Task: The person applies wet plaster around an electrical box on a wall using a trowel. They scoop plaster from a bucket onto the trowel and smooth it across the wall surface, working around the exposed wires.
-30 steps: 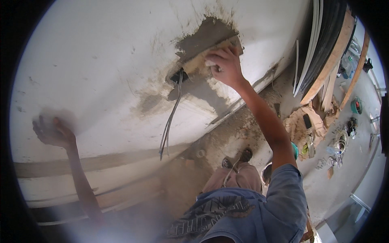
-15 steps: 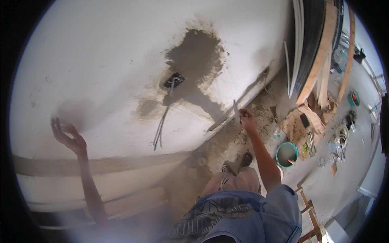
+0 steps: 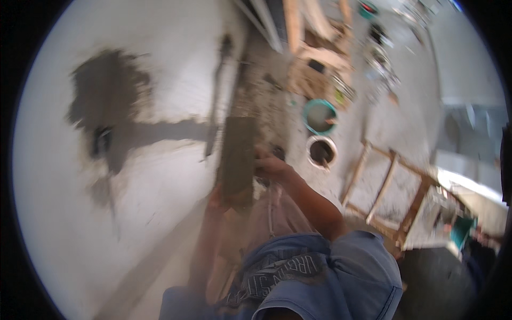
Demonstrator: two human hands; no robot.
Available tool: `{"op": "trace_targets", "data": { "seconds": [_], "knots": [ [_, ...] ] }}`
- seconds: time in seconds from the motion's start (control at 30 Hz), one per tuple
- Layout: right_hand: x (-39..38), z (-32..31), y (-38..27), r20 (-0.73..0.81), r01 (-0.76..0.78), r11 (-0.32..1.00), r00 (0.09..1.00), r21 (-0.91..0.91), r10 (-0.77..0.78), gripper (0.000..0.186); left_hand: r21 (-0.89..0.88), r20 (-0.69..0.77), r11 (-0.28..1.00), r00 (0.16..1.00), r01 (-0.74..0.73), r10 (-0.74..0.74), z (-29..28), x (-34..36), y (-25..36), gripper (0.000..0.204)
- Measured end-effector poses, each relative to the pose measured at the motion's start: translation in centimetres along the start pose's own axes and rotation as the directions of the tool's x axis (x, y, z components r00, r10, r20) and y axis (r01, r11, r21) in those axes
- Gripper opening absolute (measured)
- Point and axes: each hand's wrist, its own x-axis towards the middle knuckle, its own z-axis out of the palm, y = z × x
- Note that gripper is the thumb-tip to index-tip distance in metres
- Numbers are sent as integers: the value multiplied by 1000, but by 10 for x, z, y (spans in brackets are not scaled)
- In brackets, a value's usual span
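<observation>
A long, flat, grey-green rectangular board (image 3: pixel 238 160), looking like a plastering float, is held upright in front of my legs. My left hand (image 3: pixel 215 198) grips it at its lower left edge, with most of the fingers hidden behind it. My right hand (image 3: pixel 271 166) is closed at the board's right edge; blur and the board hide what its fingers hold. To the left is the white wall (image 3: pixel 176 69) with a dark patch of fresh mortar (image 3: pixel 106 88) around an opening with wires (image 3: pixel 101 141). A mortar strip (image 3: pixel 170 132) runs from there to the wall's foot.
On the floor to the right stand a green-rimmed bucket (image 3: pixel 320 101) and a white-rimmed bucket (image 3: pixel 309 152). A wooden ladder-like frame (image 3: pixel 381 184) lies nearer. Planks (image 3: pixel 292 26), brown paper (image 3: pixel 309 80) and tangled cables (image 3: pixel 381 58) are farther off.
The view has swung right, so the wall patch sits farther left. My hands, apart before with a blade in the right, have come together at the board, and the blade is out of sight.
</observation>
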Motion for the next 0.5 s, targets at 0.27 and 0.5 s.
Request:
{"op": "trace_targets", "data": {
  "seconds": [0.27,0.5],
  "knots": [
    [-107,-154,43,-543,-26,929,818,-369,-193,38,-288,-64,924,958,251,-280,-66,66,-112,49],
    [-275,-526,144,-359,-805,0,264,-593,-895,50,3,-555,890,741,456,-378,-175,131,-220,51]
  ]
}}
